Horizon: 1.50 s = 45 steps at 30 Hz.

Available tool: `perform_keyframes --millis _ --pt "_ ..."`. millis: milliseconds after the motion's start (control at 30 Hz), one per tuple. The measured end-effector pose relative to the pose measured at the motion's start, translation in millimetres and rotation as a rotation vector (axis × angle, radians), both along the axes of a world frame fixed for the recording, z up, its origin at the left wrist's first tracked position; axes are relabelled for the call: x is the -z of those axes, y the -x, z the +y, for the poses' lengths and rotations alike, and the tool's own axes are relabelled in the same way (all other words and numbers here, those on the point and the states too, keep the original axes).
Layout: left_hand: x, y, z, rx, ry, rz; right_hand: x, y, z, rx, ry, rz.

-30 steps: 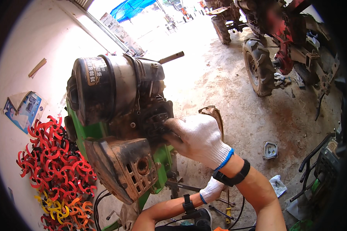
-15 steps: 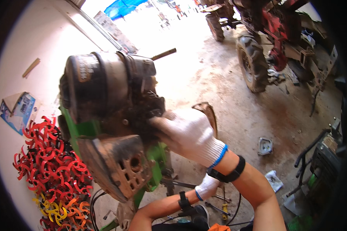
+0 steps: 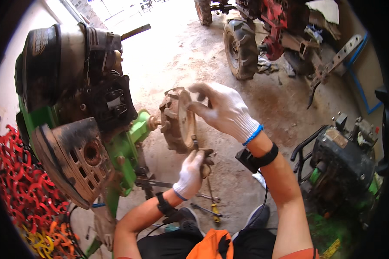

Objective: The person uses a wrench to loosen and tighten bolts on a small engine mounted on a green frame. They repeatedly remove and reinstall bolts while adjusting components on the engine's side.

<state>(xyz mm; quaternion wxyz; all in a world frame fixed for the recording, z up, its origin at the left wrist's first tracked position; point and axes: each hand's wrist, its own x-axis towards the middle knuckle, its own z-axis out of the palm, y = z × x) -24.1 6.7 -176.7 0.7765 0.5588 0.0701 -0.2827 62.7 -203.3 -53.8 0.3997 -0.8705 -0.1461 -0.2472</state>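
A small engine with a black and silver tank stands on a green machine frame at the left. From the frame's hub sticks out a small muddy tyred wheel. My right hand, in a white glove with a blue cuff, is at the wheel's right side, thumb and fingers apart and nothing visible between them. Below it, my gloved left hand is closed round a thin metal tool that points up beside the wheel's lower rim. The tool's kind is hidden by the fingers.
Wrenches and a yellow-handled tool lie on the concrete floor by my feet. Red, orange and yellow curved blades are heaped at the left. A red tractor with a big tyre stands beyond; another black engine is at the right.
My right hand has left the engine and come to the wheel. The left hand has risen from low down to the wheel's lower rim, tool now visible. The view has shifted right.
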Motion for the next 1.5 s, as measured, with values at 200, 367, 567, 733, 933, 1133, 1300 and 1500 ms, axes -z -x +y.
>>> perform_keyframes --millis 200,367,567,733,933,1133,1300,1500 --pt "-19.9 -11.5 -16.9 -0.014 0.014 -0.095 30.8 23.6 -18.1 -0.232 0.091 0.651" --pt "-34.8 -18.8 -11.0 0.15 0.109 -0.037 52.4 22.6 -4.3 -0.38 -0.313 0.75" --pt "-6.7 -16.9 -1.1 0.064 -0.147 -0.063 71.0 13.4 -39.1 -0.281 -0.524 0.583" --pt "27.7 14.1 10.9 0.619 -0.614 -0.451 123.9 20.5 -60.8 -0.12 -0.214 0.873" --pt "103.3 77.6 40.9 1.431 -1.037 -0.803 174.5 30.7 -69.8 -0.131 -0.107 0.976" --pt "158.0 82.9 77.9 1.503 -1.086 -1.055 185.7 25.1 -66.3 -0.169 -0.14 0.954" --pt "166.5 75.2 71.6 1.486 -1.112 -1.12 207.7 30.6 -62.0 -0.188 -0.069 1.057" --pt "157.2 65.8 54.7 1.538 -0.942 -0.95 226.1 50.7 -48.2 -0.291 -0.007 1.234"
